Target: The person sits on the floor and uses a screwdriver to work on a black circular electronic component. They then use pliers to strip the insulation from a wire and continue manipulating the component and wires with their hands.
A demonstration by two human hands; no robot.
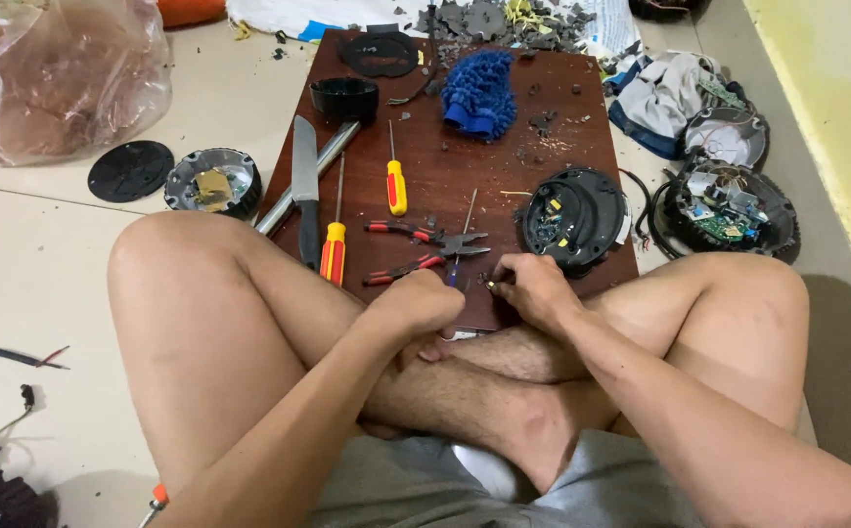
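Crossed bare legs fill the bottom of my view, and over them my two forearms reach to the near edge of a dark brown wooden board (504, 127) lying on the tiled floor. My left hand (418, 303) is curled into a closed fist around the handle of a thin screwdriver (465, 227), whose shaft points away from me up the board. My right hand (533, 286) is closed too, its fingertips pinching a small metal part (489, 282) against the board just beside my left hand; it is too small to tell what it is. Red-handled pliers (424, 249) lie open right beyond my left hand. Farther left lie a red and yellow screwdriver (334, 249), a large knife (305, 186) and a metal rod (310, 178), with a second yellow-handled screwdriver (397, 186) between them and the pliers. A round black housing (577, 217) with exposed electronics sits just beyond my right hand. At the board's far end rest a blue fluffy duster mitt (479, 93) and a black cup-shaped part (344, 98).
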